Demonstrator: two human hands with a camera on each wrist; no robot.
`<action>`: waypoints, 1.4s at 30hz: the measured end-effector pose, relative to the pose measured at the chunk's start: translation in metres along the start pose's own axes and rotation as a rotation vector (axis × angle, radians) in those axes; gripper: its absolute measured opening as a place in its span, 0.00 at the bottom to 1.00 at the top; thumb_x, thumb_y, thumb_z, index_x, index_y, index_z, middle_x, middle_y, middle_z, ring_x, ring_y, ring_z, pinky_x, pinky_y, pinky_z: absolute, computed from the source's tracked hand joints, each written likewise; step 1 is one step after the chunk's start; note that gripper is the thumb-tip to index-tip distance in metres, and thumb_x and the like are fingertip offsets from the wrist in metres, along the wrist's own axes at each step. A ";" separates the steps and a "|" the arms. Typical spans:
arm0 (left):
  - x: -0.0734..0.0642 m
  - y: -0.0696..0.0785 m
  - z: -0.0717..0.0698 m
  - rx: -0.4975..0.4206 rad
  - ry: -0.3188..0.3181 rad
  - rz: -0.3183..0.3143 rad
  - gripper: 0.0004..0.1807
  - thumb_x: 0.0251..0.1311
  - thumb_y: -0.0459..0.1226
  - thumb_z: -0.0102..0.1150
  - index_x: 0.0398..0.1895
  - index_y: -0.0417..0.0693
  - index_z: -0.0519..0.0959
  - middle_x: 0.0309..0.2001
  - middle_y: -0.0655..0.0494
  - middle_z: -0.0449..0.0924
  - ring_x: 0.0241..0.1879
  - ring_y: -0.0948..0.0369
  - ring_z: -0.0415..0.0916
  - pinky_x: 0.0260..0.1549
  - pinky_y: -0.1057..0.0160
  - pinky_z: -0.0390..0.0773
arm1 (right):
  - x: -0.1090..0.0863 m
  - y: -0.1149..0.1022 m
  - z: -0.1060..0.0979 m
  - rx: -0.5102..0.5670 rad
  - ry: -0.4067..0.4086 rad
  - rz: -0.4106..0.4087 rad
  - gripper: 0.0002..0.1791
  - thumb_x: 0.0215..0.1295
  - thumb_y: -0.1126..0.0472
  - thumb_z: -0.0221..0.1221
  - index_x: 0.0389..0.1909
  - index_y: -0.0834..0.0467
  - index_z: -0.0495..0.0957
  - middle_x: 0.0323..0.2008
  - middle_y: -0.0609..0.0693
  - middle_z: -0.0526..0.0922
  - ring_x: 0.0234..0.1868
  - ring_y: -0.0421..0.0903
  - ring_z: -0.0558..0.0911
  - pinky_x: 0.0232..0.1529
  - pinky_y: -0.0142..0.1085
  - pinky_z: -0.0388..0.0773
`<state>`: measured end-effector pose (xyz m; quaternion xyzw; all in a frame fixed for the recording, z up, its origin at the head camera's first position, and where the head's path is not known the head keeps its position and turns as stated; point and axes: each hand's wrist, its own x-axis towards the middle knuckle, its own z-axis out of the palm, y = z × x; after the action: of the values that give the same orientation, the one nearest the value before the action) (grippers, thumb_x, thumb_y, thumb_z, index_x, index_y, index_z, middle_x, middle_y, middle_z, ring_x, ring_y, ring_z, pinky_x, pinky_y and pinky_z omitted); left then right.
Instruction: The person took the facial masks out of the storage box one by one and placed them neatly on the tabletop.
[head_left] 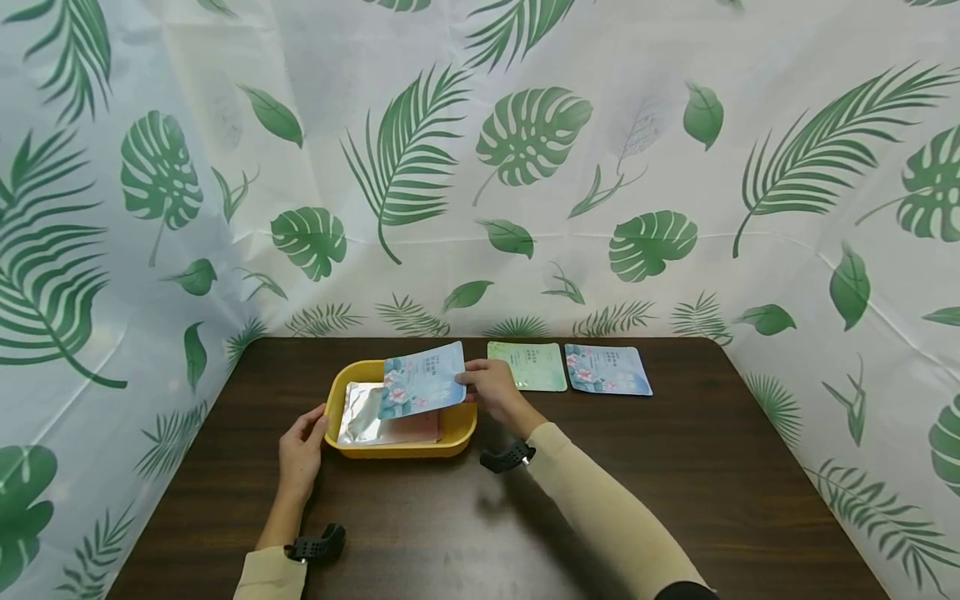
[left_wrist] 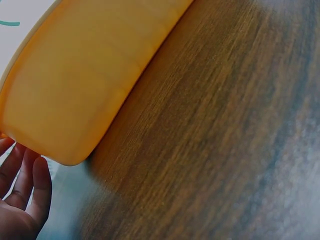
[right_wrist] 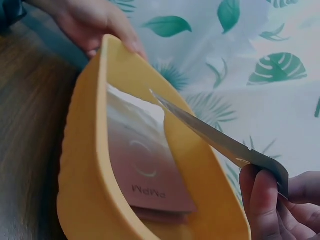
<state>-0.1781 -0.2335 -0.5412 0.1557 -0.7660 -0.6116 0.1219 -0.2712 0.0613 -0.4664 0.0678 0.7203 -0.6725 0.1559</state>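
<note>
My right hand [head_left: 495, 390] pinches a light blue, flower-printed sheet mask packet [head_left: 423, 382] by its right edge, between thumb and fingers. The packet is tilted over a yellow plastic basket [head_left: 405, 452]; in the right wrist view the held packet [right_wrist: 215, 137] shows nearly edge-on. Inside the basket lies a silver-and-pink packet [right_wrist: 145, 160] lettered PMPM, with another pink edge beneath it. My left hand [head_left: 302, 450] holds the left end of the basket, its fingertips at the rim. In the left wrist view, fingers [left_wrist: 42, 185] bend up against the basket's end.
Behind my right hand, a green packet [head_left: 536, 367] lies flat near the table's back edge. To its right lies a second blue flower-printed packet [head_left: 609, 369]. The dark wooden table [head_left: 675, 483] meets a white leaf-patterned curtain [head_left: 555, 275] at the back and sides.
</note>
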 end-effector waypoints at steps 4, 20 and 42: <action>0.001 0.002 0.000 -0.002 0.004 0.001 0.24 0.72 0.45 0.49 0.63 0.39 0.73 0.64 0.42 0.73 0.44 0.81 0.67 0.40 0.87 0.69 | 0.002 0.000 -0.010 0.002 0.008 -0.015 0.16 0.62 0.69 0.61 0.51 0.69 0.78 0.43 0.60 0.83 0.29 0.43 0.81 0.28 0.30 0.81; 0.003 0.003 0.000 0.022 0.003 0.012 0.23 0.72 0.44 0.50 0.62 0.39 0.74 0.63 0.41 0.74 0.42 0.81 0.68 0.39 0.85 0.69 | -0.003 0.003 -0.070 0.117 -0.001 0.003 0.18 0.65 0.69 0.59 0.55 0.70 0.74 0.31 0.47 0.83 0.26 0.39 0.80 0.27 0.28 0.76; 0.003 0.001 -0.002 0.027 -0.010 -0.019 0.23 0.72 0.45 0.49 0.63 0.40 0.73 0.64 0.42 0.73 0.45 0.77 0.67 0.40 0.85 0.68 | -0.018 0.028 -0.150 0.207 0.029 0.022 0.05 0.66 0.68 0.58 0.41 0.59 0.74 0.26 0.41 0.81 0.27 0.36 0.77 0.28 0.27 0.75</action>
<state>-0.1801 -0.2359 -0.5394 0.1618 -0.7733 -0.6031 0.1102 -0.2657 0.2143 -0.4803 0.1014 0.6484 -0.7405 0.1449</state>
